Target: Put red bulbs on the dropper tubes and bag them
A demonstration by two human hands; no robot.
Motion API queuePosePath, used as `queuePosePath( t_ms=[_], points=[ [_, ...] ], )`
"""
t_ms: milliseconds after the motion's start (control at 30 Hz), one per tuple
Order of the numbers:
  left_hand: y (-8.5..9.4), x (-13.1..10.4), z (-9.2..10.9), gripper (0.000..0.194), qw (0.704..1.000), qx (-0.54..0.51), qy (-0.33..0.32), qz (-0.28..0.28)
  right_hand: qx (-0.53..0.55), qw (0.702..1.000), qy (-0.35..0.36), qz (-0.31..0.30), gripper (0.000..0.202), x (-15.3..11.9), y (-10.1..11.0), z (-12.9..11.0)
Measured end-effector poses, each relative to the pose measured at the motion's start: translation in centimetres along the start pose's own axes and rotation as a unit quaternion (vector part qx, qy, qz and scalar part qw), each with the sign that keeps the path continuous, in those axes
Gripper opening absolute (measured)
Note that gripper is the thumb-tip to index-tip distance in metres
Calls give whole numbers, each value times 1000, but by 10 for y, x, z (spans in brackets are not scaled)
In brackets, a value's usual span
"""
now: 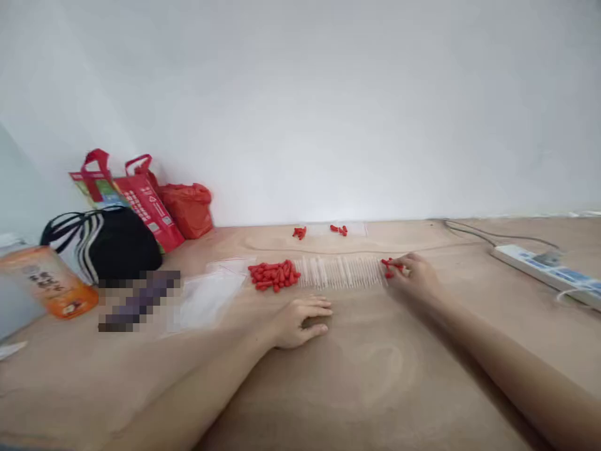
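My right hand [417, 274] reaches to the right end of a row of thin pale sticks [340, 272]. Its thumb and fingers are pinched at a few small red pieces [389, 269], short and knobbly; the fingers partly cover them. My left hand [303, 321] rests on the table, fingers stretched out and holding nothing. Just beyond it, a pile of similar red pieces [275, 275] lies against the row's left end. Farther back, two small groups of red pieces, a left one [299, 233] and a right one [339, 230], lie by a clear plastic bag [359, 230].
Clear flat bags [206, 300] lie left of the pile, near a pixelated dark object [141, 302]. Farther left are an orange-and-white package [51, 282], a black drawstring bag [117, 244] and red bags [188, 210]. A power strip [549, 269] with its cable sits at right.
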State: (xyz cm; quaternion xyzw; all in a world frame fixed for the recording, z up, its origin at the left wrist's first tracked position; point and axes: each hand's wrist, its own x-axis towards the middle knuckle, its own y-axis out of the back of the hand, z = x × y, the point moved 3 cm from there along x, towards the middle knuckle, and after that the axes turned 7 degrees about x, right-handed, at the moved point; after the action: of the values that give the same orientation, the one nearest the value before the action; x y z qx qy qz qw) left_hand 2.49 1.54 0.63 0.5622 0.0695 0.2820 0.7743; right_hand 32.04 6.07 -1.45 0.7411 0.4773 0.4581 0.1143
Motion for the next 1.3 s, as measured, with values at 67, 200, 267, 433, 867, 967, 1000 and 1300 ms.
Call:
queuePosePath(
  t_ms=[67, 200, 267, 433, 867, 967, 1000, 1300],
  points=[
    [2, 2, 2, 24, 997, 35, 16, 71, -9, 999, -30, 17, 24, 8, -1, 14],
    [10, 15, 0, 15, 964, 138, 118, 194, -31, 998, -55, 16, 25, 19, -9, 26],
    [14, 30, -5, 12, 943, 183, 190, 202, -48, 997, -52, 7, 24, 21, -16, 24],
    [16, 80, -23, 9, 915, 207, 314, 149, -85, 996, -28, -22, 20, 23, -25, 18],
    [1, 136, -41, 39, 870, 220, 437, 58, -128, 990, -50, -31, 20, 26, -26, 20],
    [1, 141, -39, 37, 868, 230, 439, 48, -130, 989, -62, -26, 19, 26, -26, 19],
    [0, 142, -39, 35, 867, 233, 438, 45, -128, 989, -68, -21, 18, 26, -27, 19],
    [6, 139, -26, 26, 888, 238, 390, 57, -109, 990, -81, 37, 17, 24, -28, 12]
  ],
)
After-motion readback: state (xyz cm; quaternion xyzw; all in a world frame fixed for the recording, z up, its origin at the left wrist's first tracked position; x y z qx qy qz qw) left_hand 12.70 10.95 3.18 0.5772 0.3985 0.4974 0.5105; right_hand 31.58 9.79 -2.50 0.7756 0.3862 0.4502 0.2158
